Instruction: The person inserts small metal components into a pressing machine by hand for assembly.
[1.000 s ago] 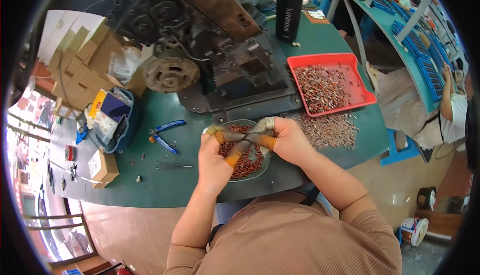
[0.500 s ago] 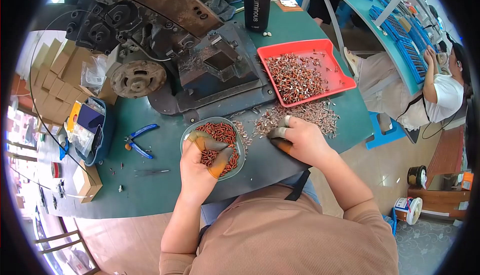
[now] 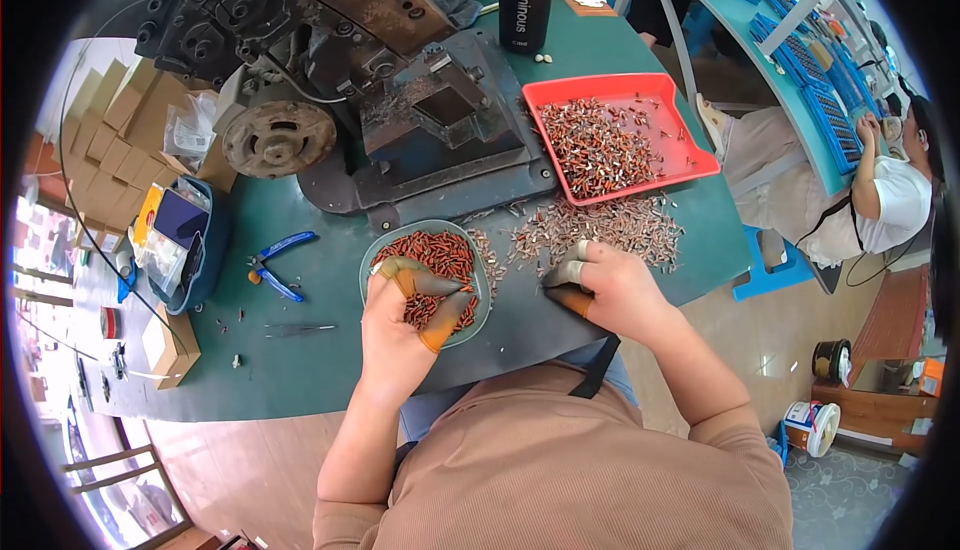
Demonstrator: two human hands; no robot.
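My left hand [image 3: 402, 315] is over a translucent bowl [image 3: 484, 312] filled with small copper-red pin-like parts [image 3: 430, 247]. Orange and grey coverings sheathe its fingers, and the thumb and forefinger tips come together above the parts. Whatever sits between them is too small to make out. My right hand [image 3: 615, 288], with pale and orange finger coverings, rests at the near edge of a loose heap of small pinkish-grey pieces [image 3: 620, 230] on the table. Its fingers are curled together, and any piece in them is hidden.
A red tray [image 3: 690, 162] with mixed small parts lies behind the heap. A heavy dark machine [image 3: 440, 125] stands beyond the bowl. Blue-handled pliers [image 3: 283, 253], tweezers [image 3: 298, 330] and a blue bin [image 3: 212, 250] are leftward. A black bottle [image 3: 527, 0] stands behind; another person [image 3: 895, 190] sits at right.
The whole view has shifted slightly. My right hand has drawn back a little from the heap, toward me. My left hand stays over the bowl with its fingertips slightly farther right.
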